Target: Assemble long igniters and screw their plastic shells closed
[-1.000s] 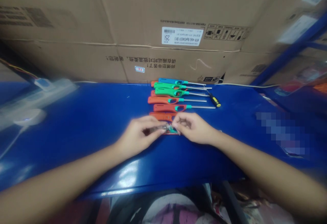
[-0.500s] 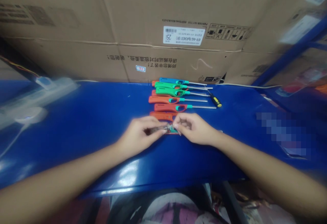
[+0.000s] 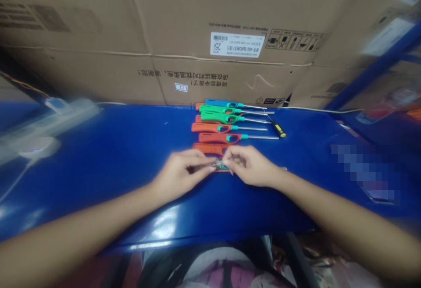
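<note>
My left hand (image 3: 179,172) is closed, pinching a small greyish see-through lighter part (image 3: 214,164) between thumb and forefinger. Facing it, my right hand (image 3: 251,165) has its fingertips pressed together at a teal lighter trigger piece (image 3: 225,165); what exactly they grip is hidden. Under both sets of fingertips lies a red lighter casing (image 3: 222,171), mostly covered. Just beyond is an orange lighter casing (image 3: 210,148), partly behind the hands. Several long-nosed gas lighters (image 3: 210,128) in orange, green and blue lie in a row behind it, metal tubes pointing right.
A black and yellow screwdriver (image 3: 279,129) lies right of the lighter tubes. A large cardboard box (image 3: 131,77) stands along the back of the blue table (image 3: 138,147). At left is a white power strip (image 3: 72,115) with a round white charger (image 3: 39,148); a blurred phone-like object (image 3: 378,191) lies right.
Both hands stay nearly in place, with only a slight shift of the fingertips around the small parts. The other lighters have not moved.
</note>
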`<state>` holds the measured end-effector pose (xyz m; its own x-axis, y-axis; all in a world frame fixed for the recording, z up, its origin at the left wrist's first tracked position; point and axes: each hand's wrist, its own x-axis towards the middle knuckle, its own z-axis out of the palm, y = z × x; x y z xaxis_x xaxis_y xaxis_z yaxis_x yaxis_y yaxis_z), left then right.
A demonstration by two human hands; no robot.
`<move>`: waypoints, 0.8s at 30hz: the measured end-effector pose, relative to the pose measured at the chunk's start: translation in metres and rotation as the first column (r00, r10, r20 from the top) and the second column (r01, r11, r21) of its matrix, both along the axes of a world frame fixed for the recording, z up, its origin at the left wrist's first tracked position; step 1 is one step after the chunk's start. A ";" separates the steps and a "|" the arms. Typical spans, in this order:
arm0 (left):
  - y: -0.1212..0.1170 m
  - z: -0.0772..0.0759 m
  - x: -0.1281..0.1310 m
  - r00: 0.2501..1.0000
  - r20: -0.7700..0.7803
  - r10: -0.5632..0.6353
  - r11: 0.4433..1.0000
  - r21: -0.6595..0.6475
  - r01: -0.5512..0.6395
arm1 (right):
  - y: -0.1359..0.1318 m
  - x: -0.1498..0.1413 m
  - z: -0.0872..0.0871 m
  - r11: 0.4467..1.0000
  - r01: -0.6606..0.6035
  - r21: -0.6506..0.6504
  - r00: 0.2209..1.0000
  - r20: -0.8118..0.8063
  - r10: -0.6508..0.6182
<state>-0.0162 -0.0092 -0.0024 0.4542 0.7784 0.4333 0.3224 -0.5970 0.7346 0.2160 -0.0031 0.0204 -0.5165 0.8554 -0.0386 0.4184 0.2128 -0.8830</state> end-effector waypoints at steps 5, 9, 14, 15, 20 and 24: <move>0.000 0.001 0.001 1.000 -0.002 0.006 1.000 0.001 -0.006 | 0.001 0.000 -0.002 1.000 0.008 0.011 1.000 0.007 -0.008; -0.001 0.004 0.001 0.999 -0.025 0.033 0.999 0.004 -0.033 | 0.001 0.000 0.000 0.999 0.029 -0.036 0.999 -0.035 -0.030; -0.003 0.006 0.002 0.998 -0.042 0.042 0.999 0.001 -0.042 | 0.000 -0.001 0.006 0.982 0.043 -0.182 0.997 -0.054 -0.053; -0.003 0.006 0.002 0.998 -0.045 0.044 0.999 -0.001 -0.044 | 0.000 -0.001 0.006 0.979 0.046 -0.198 0.997 -0.055 -0.058; -0.001 0.006 0.000 0.997 -0.051 0.057 0.998 -0.020 -0.058 | 0.000 -0.003 0.004 0.976 0.071 -0.207 0.990 -0.103 -0.094; 0.001 0.007 0.000 0.996 -0.044 0.073 0.997 -0.022 -0.074 | 0.001 -0.004 -0.002 0.979 0.096 -0.179 0.978 -0.165 -0.126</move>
<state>-0.0166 -0.0086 0.0046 0.4135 0.8200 0.3957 0.3965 -0.5534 0.7325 0.2119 -0.0025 0.0180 -0.4301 0.8967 -0.1049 0.2669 0.0153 -0.9636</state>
